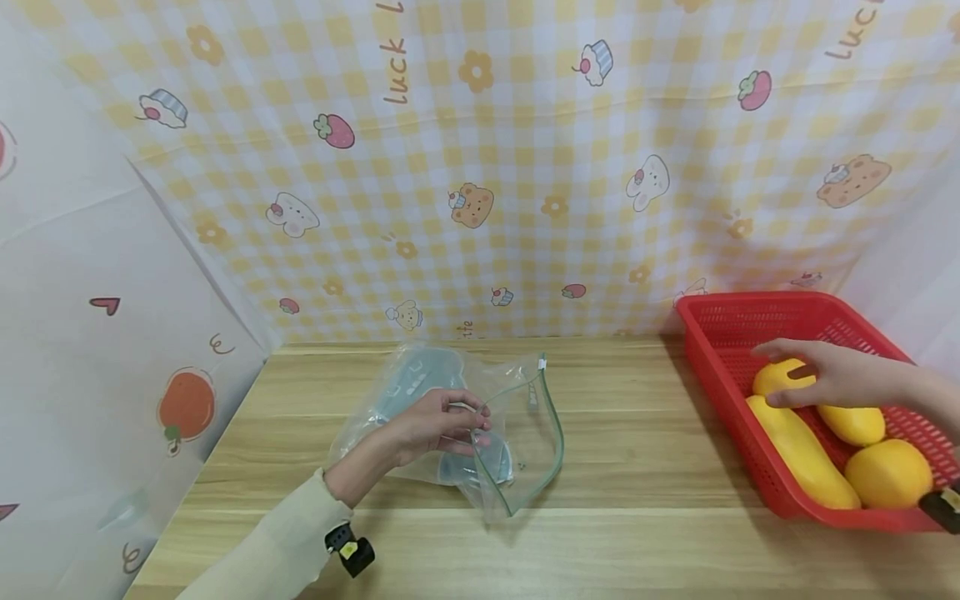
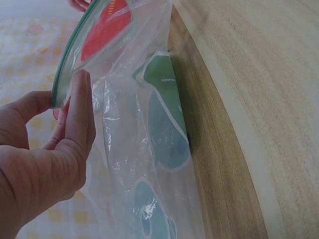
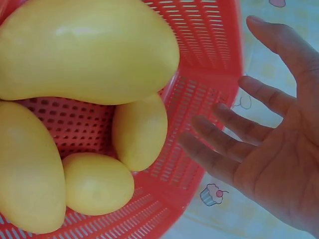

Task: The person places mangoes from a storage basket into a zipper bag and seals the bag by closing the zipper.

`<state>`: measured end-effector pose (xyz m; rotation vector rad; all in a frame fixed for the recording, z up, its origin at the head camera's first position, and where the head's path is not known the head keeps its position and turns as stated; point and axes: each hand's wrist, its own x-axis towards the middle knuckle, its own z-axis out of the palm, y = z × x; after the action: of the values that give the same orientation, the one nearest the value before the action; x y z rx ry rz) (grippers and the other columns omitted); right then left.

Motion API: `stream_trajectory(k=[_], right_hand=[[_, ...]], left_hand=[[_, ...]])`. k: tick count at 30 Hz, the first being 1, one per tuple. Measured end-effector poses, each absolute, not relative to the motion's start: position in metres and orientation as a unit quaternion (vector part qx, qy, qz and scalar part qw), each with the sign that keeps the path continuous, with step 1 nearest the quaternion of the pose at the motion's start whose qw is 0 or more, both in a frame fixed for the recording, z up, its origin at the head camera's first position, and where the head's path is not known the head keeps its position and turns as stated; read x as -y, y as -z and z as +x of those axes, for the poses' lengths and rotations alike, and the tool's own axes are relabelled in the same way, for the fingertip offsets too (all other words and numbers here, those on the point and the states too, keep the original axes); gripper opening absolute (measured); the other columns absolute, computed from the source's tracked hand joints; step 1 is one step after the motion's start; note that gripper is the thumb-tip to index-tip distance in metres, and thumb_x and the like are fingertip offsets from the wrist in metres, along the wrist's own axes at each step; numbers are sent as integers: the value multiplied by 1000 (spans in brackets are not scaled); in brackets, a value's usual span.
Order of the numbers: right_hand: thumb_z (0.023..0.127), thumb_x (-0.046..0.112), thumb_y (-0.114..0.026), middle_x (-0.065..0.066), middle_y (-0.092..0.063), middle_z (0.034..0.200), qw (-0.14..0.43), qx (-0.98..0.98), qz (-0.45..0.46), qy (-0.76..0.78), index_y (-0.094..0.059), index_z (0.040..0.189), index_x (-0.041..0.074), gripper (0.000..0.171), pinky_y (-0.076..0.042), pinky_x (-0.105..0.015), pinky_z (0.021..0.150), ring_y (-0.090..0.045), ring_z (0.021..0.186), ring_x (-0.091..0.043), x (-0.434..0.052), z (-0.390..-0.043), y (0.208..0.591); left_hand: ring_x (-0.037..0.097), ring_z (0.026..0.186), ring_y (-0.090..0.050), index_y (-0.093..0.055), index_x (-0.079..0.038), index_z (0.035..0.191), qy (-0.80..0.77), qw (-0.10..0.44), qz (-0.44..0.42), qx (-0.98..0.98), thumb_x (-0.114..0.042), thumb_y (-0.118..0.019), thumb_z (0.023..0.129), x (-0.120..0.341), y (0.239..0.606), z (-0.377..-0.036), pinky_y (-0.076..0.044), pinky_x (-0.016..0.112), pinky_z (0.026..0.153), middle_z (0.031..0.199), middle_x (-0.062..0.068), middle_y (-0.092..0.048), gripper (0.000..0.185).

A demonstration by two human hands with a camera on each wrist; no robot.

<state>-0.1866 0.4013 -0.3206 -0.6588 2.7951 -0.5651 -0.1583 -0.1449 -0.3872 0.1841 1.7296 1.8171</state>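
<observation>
At six o'clock I have a see-through bag, edged in green and printed with blue-green shapes. At four o'clock my basket is red all over, its fruits plain yellow. The table is pale tan with darker streaks. At twelve o'clock I face a cloth in yellow-and-white checks with orange flowers, pinkish-red strawberries and tan bears. At nine o'clock a white sheet shows a dark-outlined red heart. My sleeve, at seven o'clock, is cream.
</observation>
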Motion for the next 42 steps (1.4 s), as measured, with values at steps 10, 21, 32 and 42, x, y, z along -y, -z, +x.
stream_trajectory(k=[10,21,32,42], right_hand=[[84,26,-85,-16,-61,124,137,-947,-228,180,-55,131,-4,63,-59,-51,83,-58,111,-42,-401,-185,321],[82,22,-86,-23,-57,127,160,-931,-256,206,-51,135,-3,69,-61,-38,76,-56,111,-48,-409,-187,331],[80,22,-88,-26,-56,127,167,-926,-274,200,-50,136,-4,73,-60,-35,75,-57,110,-47,-409,-188,339],[76,27,-90,-11,-57,124,151,-923,-300,185,-58,131,4,67,-58,-33,79,-54,111,-41,-403,-192,340]], left_hand=[[25,94,-72,-58,7,122,-685,313,72,-654,-7,-65,99,144,385,-158,-60,40,83,113,20,-69,27],[25,93,-72,-59,8,121,-682,308,68,-660,-6,-65,99,143,386,-159,-61,40,82,110,19,-70,27],[27,95,-71,-60,6,120,-684,308,66,-658,-7,-65,99,143,386,-158,-60,41,83,111,20,-69,26],[27,97,-72,-58,7,121,-686,310,69,-655,-6,-65,99,145,387,-158,-60,41,83,114,22,-69,27]])
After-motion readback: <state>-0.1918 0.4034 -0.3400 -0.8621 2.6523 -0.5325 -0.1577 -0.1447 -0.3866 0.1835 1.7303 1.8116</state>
